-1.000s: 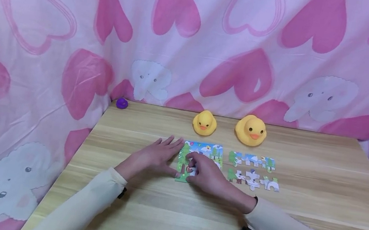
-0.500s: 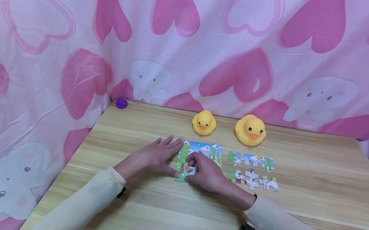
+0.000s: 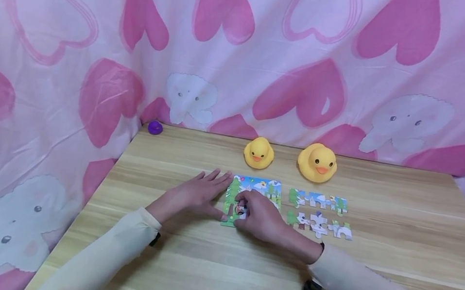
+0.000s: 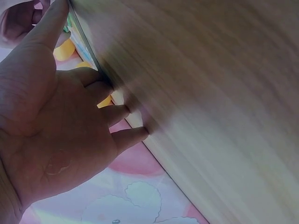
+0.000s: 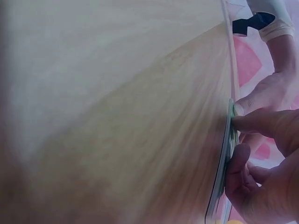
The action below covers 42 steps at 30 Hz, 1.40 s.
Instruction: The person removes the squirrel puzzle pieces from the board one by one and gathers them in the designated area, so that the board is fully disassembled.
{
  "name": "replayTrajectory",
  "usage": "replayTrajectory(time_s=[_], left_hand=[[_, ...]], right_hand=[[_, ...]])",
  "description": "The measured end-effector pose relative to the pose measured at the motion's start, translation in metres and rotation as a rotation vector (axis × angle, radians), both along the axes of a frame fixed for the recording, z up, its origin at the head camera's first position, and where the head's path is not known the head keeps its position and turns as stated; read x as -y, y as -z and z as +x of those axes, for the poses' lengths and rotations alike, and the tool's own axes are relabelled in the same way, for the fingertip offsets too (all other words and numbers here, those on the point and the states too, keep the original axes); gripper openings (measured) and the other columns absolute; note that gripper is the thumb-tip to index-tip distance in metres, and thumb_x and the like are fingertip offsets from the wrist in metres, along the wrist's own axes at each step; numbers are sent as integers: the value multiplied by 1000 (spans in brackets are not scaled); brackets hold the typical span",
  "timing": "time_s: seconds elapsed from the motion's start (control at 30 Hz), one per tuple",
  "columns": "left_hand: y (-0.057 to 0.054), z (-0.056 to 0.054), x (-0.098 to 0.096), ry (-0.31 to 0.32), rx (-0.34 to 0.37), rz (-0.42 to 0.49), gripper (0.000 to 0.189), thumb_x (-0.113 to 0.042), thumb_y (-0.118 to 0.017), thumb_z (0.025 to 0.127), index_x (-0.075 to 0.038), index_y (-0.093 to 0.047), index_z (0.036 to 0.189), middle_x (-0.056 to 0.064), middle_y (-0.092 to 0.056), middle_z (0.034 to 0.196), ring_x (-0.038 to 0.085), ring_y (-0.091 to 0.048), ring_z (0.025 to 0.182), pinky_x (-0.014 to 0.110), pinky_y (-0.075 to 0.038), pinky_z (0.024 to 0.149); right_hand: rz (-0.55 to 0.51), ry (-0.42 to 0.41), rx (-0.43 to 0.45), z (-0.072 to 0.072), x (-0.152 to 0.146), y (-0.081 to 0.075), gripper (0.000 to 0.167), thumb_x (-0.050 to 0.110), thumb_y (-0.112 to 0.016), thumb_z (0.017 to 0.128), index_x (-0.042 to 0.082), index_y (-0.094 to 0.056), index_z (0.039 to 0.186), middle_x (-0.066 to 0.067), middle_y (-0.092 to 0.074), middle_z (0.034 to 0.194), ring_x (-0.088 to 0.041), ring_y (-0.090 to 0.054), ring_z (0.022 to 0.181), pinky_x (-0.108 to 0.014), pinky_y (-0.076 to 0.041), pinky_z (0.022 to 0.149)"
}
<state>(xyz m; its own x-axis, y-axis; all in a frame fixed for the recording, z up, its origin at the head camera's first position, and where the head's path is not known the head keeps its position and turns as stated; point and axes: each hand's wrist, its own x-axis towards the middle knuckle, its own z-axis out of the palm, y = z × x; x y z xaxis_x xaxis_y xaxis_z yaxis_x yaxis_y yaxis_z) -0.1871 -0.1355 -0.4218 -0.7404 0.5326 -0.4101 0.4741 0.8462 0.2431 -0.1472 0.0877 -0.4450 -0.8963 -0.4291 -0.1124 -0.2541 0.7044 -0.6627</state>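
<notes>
On the wooden table (image 3: 220,271) we see the left hand (image 3: 198,195), fingers straight, beside the jigsaw puzzle (image 3: 248,183); the right hand (image 3: 262,218) is curled over it, whether pinching we cannot tell. We judge the puzzle light, stiff; the loose pieces (image 3: 318,223) rightward, best lifted by edges.

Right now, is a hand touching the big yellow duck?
No, the left hand and right hand are both at the puzzle, and the big yellow duck stands apart beyond them.

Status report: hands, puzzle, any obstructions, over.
Left hand spread at left edge of puzzle. Right hand curled over puzzle, grip unclear. Loose pieces to the right. Yellow ducks behind, clear of both hands.
</notes>
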Motion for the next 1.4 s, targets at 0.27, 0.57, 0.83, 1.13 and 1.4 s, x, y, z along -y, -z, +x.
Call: replayTrajectory(time_s=[0.27,0.57,0.83,1.13,1.4], left_hand=[[3,-2,-1,5,7,5,117,-72,-70,89,-20,-5,172,-1,0,180,31,2,168,60,-7,136],[3,-2,1,-3,0,-1,116,-73,-69,89,-20,-7,172,-2,-1,180,32,1,168,61,-8,136],[1,2,1,-5,14,14,116,-72,-71,89,-20,-8,172,-1,-2,181,33,2,168,62,-8,135],[1,2,-2,-2,1,18,116,-72,-70,89,-20,-7,172,-2,-2,181,32,2,168,61,-8,136],[0,0,-2,0,4,13,117,-72,-70,88,-21,-7,172,-2,-1,180,32,1,168,62,-8,135]], right_hand=[[-3,45,-57,9,-17,-5,57,22,-91,81,17,-67,133,3,-65,113,-13,-58,91,-31,-54,79],[64,2,-148,40,-94,-13,57,30,-94,79,27,-68,130,13,-64,112,-10,-62,91,-31,-56,77],[172,21,-166,68,-138,-2,54,33,-94,77,32,-69,125,20,-64,112,-2,-59,98,-33,-57,86],[145,46,-155,78,-148,3,55,33,-94,77,31,-69,126,19,-67,121,-3,-61,107,-39,-58,99],[157,25,-128,67,-141,-4,50,40,-92,81,32,-68,124,17,-63,115,-6,-56,95,-27,-54,82]])
